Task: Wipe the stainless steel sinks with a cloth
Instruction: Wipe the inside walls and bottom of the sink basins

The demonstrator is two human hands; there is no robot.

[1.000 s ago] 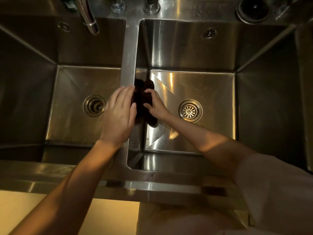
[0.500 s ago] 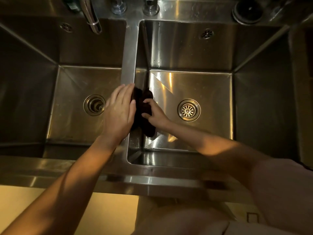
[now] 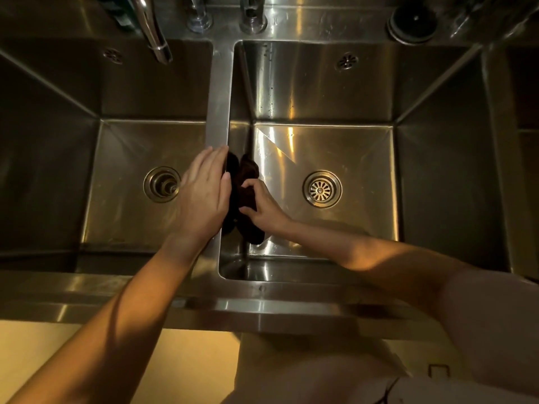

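Observation:
Two deep stainless steel sinks sit side by side, the left sink (image 3: pixel 122 158) and the right sink (image 3: pixel 344 147), split by a narrow steel divider (image 3: pixel 219 106). A dark cloth (image 3: pixel 247 196) is pressed against the right sink's left inner wall, low down near the floor. My right hand (image 3: pixel 264 209) grips the cloth there, fingers curled into it. My left hand (image 3: pixel 204 193) lies flat on top of the divider, fingers together and pointing away, holding nothing. The wall mirrors part of the cloth.
Each sink has a round drain, the left drain (image 3: pixel 162 184) and the right drain (image 3: pixel 322 188). A curved faucet spout (image 3: pixel 154 30) hangs over the left sink's back. Two tap bases (image 3: pixel 252 21) and a round black cap (image 3: pixel 412 20) sit on the rear ledge.
The right hand with the cloth has shifted slightly toward me along the right sink's left wall. The left hand has stayed on the divider.

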